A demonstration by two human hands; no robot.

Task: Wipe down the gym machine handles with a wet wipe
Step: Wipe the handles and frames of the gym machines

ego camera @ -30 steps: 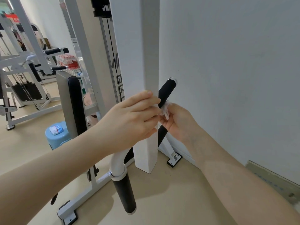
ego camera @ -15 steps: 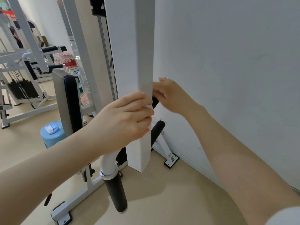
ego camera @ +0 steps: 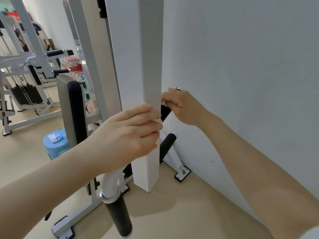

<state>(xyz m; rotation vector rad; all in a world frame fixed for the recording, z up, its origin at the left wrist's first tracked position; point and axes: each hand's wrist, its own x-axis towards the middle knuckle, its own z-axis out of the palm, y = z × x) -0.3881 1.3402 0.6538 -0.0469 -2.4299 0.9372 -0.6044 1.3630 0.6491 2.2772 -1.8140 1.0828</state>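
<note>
My right hand [ego camera: 183, 107] is closed around the upper end of a black foam handle [ego camera: 164, 112] beside the wall. A scrap of white wet wipe [ego camera: 164, 103] shows under its fingers, and the handle's chrome end cap [ego camera: 177, 88] peeks out above the knuckles. My left hand [ego camera: 131, 133] grips the machine's curved white tube [ego camera: 110, 183] in front of the white square post [ego camera: 146, 161]. That tube ends in a near black handle [ego camera: 119, 216] pointing down. A second black handle [ego camera: 168, 142] sticks out lower, behind the post.
The white wall [ego camera: 241, 83] runs close on the right. A black back pad [ego camera: 75, 109] stands to the left, with a blue stool [ego camera: 51, 149] carrying a wipe packet [ego camera: 55, 138]. More white machines [ego camera: 25, 75] and a pack of bottles [ego camera: 72, 66] lie further left.
My right hand has slid with the wipe from the middle of the handle up to its top end. The lower black handle has come into sight. My left hand keeps its grip.
</note>
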